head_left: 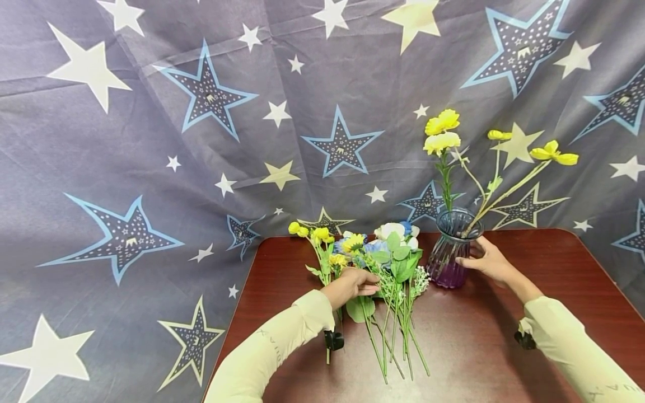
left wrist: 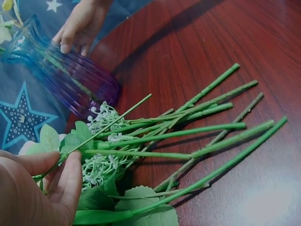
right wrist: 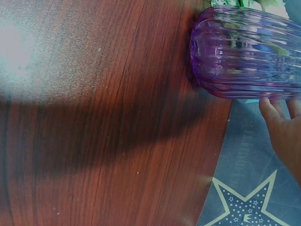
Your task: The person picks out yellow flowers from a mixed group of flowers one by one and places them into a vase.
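My left hand point(head_left: 353, 282) is over the flower pile, and in the left wrist view its thumb and fingers pinch a thin green stem point(left wrist: 117, 120). What bloom that stem carries is hidden. Beneath lie artificial flowers with green stems point(left wrist: 188, 132), broad leaves point(head_left: 405, 266) and small white sprigs point(head_left: 420, 281). On the right, my right hand point(head_left: 491, 263) holds the side of a ribbed glass vase point(head_left: 448, 274), blue at the neck and purple at the base. The vase stands upright, with yellow flowers point(head_left: 442, 132) on tall stems in it.
Left of the pile lie yellow flowers point(head_left: 321, 236); white blooms point(head_left: 390, 230) and blue ones sit at its back. The dark red wooden table point(head_left: 468, 347) ends at a grey star-patterned cloth point(head_left: 282, 73) hanging behind it.
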Tool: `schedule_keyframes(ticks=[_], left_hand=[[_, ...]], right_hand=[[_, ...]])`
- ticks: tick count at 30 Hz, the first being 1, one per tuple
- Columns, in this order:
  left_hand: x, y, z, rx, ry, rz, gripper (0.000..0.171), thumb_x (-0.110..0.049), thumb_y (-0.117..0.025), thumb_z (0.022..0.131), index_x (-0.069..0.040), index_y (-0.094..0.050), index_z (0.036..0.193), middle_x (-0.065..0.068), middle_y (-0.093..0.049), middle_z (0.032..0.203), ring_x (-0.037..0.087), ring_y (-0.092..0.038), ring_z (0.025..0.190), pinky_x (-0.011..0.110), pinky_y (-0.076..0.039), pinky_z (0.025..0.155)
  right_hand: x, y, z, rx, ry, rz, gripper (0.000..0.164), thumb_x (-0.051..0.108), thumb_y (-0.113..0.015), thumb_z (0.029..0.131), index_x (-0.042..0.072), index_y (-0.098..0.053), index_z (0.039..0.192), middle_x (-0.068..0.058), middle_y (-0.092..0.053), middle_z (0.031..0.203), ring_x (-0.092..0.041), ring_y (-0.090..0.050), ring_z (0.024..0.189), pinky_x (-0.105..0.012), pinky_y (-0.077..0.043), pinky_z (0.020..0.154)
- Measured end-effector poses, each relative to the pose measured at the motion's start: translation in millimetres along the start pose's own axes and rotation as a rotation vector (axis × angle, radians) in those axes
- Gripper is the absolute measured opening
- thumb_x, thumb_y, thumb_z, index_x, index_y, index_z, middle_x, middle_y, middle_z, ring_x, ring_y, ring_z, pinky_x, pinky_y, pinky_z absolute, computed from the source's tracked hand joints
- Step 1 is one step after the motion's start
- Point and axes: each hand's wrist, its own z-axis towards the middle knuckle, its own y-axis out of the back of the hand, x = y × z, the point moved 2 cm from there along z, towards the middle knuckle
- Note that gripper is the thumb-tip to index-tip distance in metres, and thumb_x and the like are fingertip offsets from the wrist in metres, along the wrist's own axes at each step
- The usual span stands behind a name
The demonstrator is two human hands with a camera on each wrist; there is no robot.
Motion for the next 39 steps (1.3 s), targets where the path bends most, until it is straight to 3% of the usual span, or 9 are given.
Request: schedule_keyframes(ticks=[8,13,15,18,21,23,31,39], left_hand=[[3.3,-0.7,1.0,0.023,-0.057,0.033,0.023,0.005,-0.077,0.086,0.007,-0.076,0.108,0.017,-0.078,0.090,0.012,-0.069,0.053,0.027,-0.063,0.063],[2.6,-2.5,1.0,0.060,-0.096,0.049,0.028,0.005,-0.076,0.086,0.008,-0.073,0.114,0.019,-0.078,0.095,0.012,-0.072,0.056,0.027,-0.063,0.065],[2.3,-3.0,1.6,0.074,-0.112,0.061,0.027,0.005,-0.076,0.087,0.009,-0.072,0.114,0.020,-0.077,0.096,0.012,-0.072,0.058,0.027,-0.063,0.065],[1.7,-3.4,2.8,0.088,-0.136,0.076,0.023,0.005,-0.075,0.087,0.008,-0.073,0.110,0.019,-0.078,0.094,0.012,-0.072,0.059,0.025,-0.062,0.062],[-0.1,-3.4,2.6,0.092,-0.166,0.097,0.017,0.004,-0.076,0.087,0.007,-0.075,0.104,0.018,-0.078,0.092,0.011,-0.072,0.058,0.023,-0.061,0.059],[-2.3,-3.2,1.8,0.091,-0.183,0.110,0.014,0.003,-0.076,0.088,0.005,-0.076,0.101,0.017,-0.078,0.091,0.010,-0.072,0.058,0.022,-0.060,0.059],[-7.9,-1.3,0.7,0.084,-0.209,0.141,0.014,0.000,-0.077,0.088,0.002,-0.077,0.102,0.019,-0.078,0.094,0.021,-0.079,0.077,0.023,-0.062,0.062],[-10.5,-2.9,3.6,0.071,-0.244,0.149,0.019,0.001,-0.079,0.086,0.005,-0.076,0.104,0.017,-0.079,0.092,0.024,-0.079,0.079,0.025,-0.062,0.063]], right_hand=[[1,0,0,-0.002,-0.010,-0.017,0.076,0.005,-0.075,0.090,-0.006,-0.031,0.151,0.029,-0.054,0.112,0.011,-0.057,0.102,-0.015,-0.053,0.085],[0,0,0,-0.005,-0.020,-0.031,0.077,0.006,-0.076,0.090,-0.005,-0.030,0.151,0.024,-0.053,0.115,0.012,-0.055,0.102,-0.015,-0.052,0.085],[0,0,0,-0.007,-0.023,-0.040,0.077,0.007,-0.076,0.090,-0.005,-0.030,0.152,0.016,-0.055,0.120,0.012,-0.055,0.102,-0.014,-0.052,0.086],[0,0,0,-0.010,-0.026,-0.055,0.077,0.007,-0.075,0.090,-0.005,-0.030,0.152,-0.005,-0.057,0.130,0.012,-0.054,0.102,-0.014,-0.052,0.086],[0,-1,0,-0.008,-0.029,-0.064,0.077,0.007,-0.075,0.091,-0.005,-0.029,0.152,-0.025,-0.051,0.140,0.012,-0.053,0.103,-0.014,-0.051,0.086],[0,0,0,-0.006,-0.033,-0.066,0.077,0.007,-0.075,0.091,-0.005,-0.029,0.152,-0.032,-0.046,0.143,0.012,-0.052,0.103,-0.013,-0.051,0.085],[0,0,1,-0.007,-0.031,-0.070,0.077,0.008,-0.075,0.091,-0.006,-0.029,0.152,-0.032,-0.046,0.143,0.012,-0.052,0.103,-0.013,-0.051,0.086],[-1,-1,1,-0.013,-0.020,-0.076,0.078,0.007,-0.075,0.091,-0.005,-0.029,0.152,-0.033,-0.047,0.143,0.012,-0.052,0.103,-0.012,-0.050,0.086]])
